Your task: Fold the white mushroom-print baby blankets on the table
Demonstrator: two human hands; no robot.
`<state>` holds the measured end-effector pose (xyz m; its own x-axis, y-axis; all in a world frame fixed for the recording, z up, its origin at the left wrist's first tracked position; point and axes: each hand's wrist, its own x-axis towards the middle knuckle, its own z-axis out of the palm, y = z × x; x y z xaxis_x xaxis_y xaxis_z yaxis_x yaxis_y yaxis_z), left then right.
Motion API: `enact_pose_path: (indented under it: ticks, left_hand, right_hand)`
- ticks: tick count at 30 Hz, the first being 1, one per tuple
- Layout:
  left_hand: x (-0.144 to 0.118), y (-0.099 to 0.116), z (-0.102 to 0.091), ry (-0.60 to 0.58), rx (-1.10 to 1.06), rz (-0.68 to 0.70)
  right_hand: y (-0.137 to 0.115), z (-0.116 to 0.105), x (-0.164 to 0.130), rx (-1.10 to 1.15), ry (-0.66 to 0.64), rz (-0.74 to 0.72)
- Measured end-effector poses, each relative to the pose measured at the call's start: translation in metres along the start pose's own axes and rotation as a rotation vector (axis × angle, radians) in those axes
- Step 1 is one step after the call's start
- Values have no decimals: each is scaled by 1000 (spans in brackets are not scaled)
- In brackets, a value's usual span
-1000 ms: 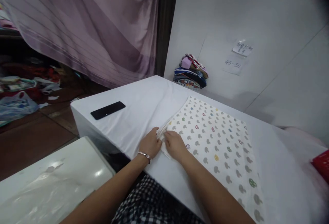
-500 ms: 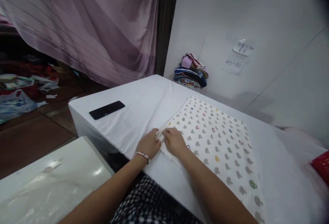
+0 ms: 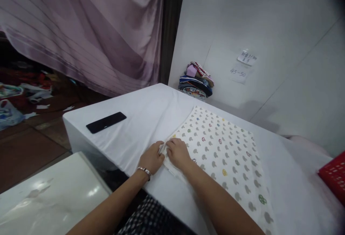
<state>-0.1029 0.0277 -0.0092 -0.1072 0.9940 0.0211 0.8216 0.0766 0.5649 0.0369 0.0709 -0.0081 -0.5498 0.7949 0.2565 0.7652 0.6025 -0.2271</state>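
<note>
A white cloth printed with grey and coloured mouse-head shapes lies flat on a table covered in a white sheet. My left hand, with a bracelet at the wrist, and my right hand sit side by side at the cloth's near left corner. Both pinch the bunched edge of the cloth there, and the fingertips are partly hidden in the folds.
A black phone lies on the sheet at the left. A stack of folded clothes stands against the white wall at the back. A red basket shows at the right edge. A glossy white surface is at the lower left.
My hands have stayed on the cloth's corner, with small finger movements. The view has shifted a little, so everything sits slightly lower and more to the left in the picture.
</note>
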Motion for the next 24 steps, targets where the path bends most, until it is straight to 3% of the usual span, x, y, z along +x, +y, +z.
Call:
enact_pose_path:
  ticks: [6, 10, 16, 21, 24]
  left_hand:
    - [-4, 0, -4, -60, 99, 28]
    - [-6, -1, -8, -87, 102, 46]
    - [-5, -5, -11, -153, 96, 98]
    - [-2, -12, -9, -202, 185, 170]
    - [2, -22, -3, -219, 214, 202]
  right_hand:
    - [10, -9, 6, 98, -10, -19]
    - [23, -9, 11, 42, 61, 96]
    - [38, -2, 18, 66, -108, 184]
    - [71, -15, 37, 59, -128, 356]
    - [95, -11, 41, 28, -144, 436]
